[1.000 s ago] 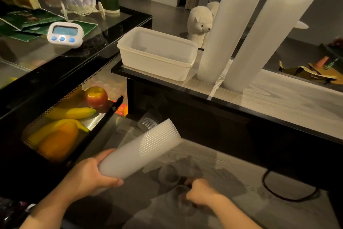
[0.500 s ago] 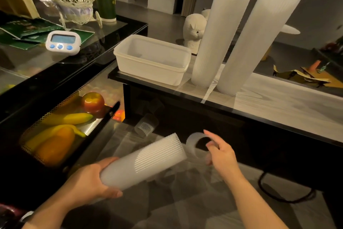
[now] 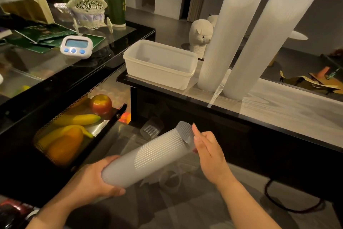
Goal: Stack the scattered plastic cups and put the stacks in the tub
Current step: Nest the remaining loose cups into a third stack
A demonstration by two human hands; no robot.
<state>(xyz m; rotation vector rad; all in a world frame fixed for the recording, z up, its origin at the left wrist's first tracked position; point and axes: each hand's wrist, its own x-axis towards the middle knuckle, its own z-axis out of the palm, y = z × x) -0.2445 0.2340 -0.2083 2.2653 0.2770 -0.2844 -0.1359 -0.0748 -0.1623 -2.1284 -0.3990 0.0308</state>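
So we've got our left hand [image 3: 92, 178] wrapped around the closed bottom end of a long stack of cups [image 3: 146, 156], fingers [image 3: 113, 192] curled under it and thumb over the top, holding it tilted up and to the right above the lower glass shelf [image 3: 167, 210]. Our right hand [image 3: 207, 152] is at the open mouth of that stack, pinching a single cup [image 3: 185, 133] between thumb and fingers and holding it right at the rim of the stack; how far in it sits we can't tell.

Counting stacks: three. The one in our hands, plus two tall stacks standing on the desk [image 3: 278, 106], the left tall stack [image 3: 228, 32] and the right tall stack [image 3: 267, 43], both leaning to the right and just beside each other. Loose cups: one ribbed cup [image 3: 151, 129] lying on its side on the lower shelf near the dark frame, and at least one more clear cup [image 3: 170, 180] under the held stack, hard to make out through the glare.

Containers: the white tub [image 3: 159, 63] sits on the desk's left end, just left of the tall stacks, nothing in it. The mesh basket [image 3: 61, 117] on the left holds an apple [image 3: 100, 104], two bananas [image 3: 78, 119] and an orange pepper [image 3: 64, 146]. A timer [image 3: 76, 44] sits on the black glass top behind.
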